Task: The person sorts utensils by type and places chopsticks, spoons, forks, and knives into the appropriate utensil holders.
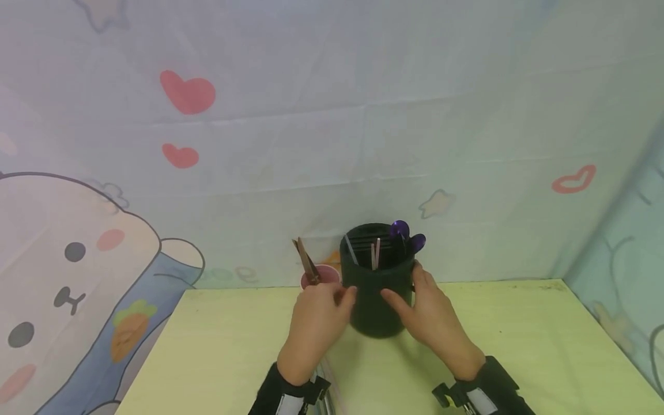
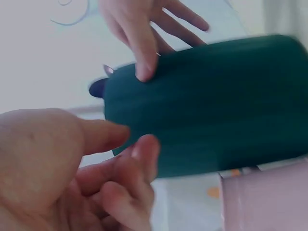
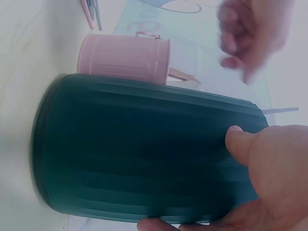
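A dark green ribbed utensil holder (image 1: pixel 376 302) stands upright on the table. Two purple rounded heads (image 1: pixel 400 229), two pale pink sticks (image 1: pixel 376 253) and a grey stick (image 1: pixel 351 249) poke out of its top. My right hand (image 1: pixel 436 317) grips the holder's right side, thumb in front and fingers round the far side. Near its left side hovers my left hand (image 1: pixel 317 317), fingers loosely curled and nothing between them. Left of the holder is a small pink bucket (image 3: pixel 125 57), partly hidden by the left hand in the head view, with a brown pointed tool (image 1: pixel 306 260) rising from it.
Several thin sticks (image 1: pixel 325 397) lie on the pale yellow table (image 1: pixel 228 340) by the left wrist. Behind the table's far edge hangs a printed cloth (image 1: pixel 290 144). A dark cable (image 1: pixel 655 351) is at the right edge.
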`<state>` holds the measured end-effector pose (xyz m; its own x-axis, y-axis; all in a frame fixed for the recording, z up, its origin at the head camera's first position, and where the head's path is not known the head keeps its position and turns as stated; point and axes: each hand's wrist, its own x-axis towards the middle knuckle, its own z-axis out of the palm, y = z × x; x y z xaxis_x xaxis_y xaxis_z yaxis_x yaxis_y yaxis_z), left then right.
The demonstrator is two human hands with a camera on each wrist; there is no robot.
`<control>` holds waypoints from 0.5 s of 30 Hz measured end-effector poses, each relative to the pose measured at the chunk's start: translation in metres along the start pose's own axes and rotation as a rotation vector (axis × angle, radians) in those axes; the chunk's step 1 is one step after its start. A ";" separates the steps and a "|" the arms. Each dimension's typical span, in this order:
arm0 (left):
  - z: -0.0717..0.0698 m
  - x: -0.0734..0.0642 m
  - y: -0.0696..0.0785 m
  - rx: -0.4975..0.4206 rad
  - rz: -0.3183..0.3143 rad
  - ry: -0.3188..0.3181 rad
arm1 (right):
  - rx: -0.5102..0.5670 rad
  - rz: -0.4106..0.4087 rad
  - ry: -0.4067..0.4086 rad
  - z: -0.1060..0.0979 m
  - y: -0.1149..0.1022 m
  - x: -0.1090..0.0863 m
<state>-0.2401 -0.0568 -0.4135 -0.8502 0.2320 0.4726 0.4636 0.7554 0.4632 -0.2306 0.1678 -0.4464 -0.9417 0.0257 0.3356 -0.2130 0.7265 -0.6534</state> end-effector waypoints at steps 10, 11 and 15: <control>-0.002 -0.022 -0.051 0.073 -0.100 -0.210 | -0.003 0.021 -0.018 -0.004 0.001 0.000; -0.002 -0.025 -0.056 0.085 -0.115 -0.236 | -0.002 0.021 -0.020 -0.004 0.001 0.000; -0.002 -0.037 -0.072 0.122 -0.143 -0.307 | 0.002 0.027 -0.023 -0.002 0.002 0.001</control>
<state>-0.2418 -0.1214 -0.4625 -0.9481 0.2782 0.1539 0.3174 0.8569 0.4063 -0.2316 0.1712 -0.4462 -0.9527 0.0292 0.3024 -0.1884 0.7243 -0.6633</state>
